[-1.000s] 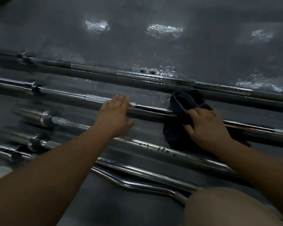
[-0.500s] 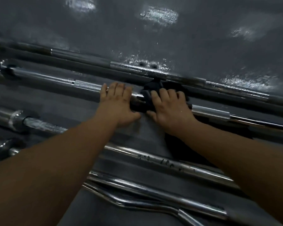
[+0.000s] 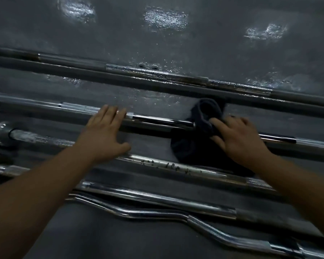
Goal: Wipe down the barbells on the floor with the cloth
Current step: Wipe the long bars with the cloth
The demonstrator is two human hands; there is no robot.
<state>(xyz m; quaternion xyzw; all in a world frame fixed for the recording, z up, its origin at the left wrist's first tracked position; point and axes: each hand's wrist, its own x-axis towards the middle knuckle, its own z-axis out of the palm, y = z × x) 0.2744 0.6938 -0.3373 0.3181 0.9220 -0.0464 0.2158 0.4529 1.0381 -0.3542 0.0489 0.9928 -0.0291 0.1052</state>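
Several steel barbells lie side by side on the dark floor. My left hand (image 3: 105, 131) rests flat on the second barbell from the far side (image 3: 157, 121), fingers straight over its shaft. On the same bar, further right, my right hand (image 3: 238, 139) grips a dark cloth (image 3: 200, 131) wrapped around the shaft. Part of the cloth hangs down onto the floor and reaches the barbell just below (image 3: 176, 166). The bar section under the cloth and my right hand is hidden.
A duller barbell (image 3: 157, 74) lies beyond the one being wiped. Nearer to me lie a straight chrome bar (image 3: 157, 200) and a curved curl bar (image 3: 157, 214). Bar collars (image 3: 0, 130) sit at the left. The grey floor (image 3: 157, 40) shows wet-looking shiny patches.
My right hand slid the cloth rightward along the bar, away from my left hand, which it had been next to half a second ago. The left hand stayed on the shaft.
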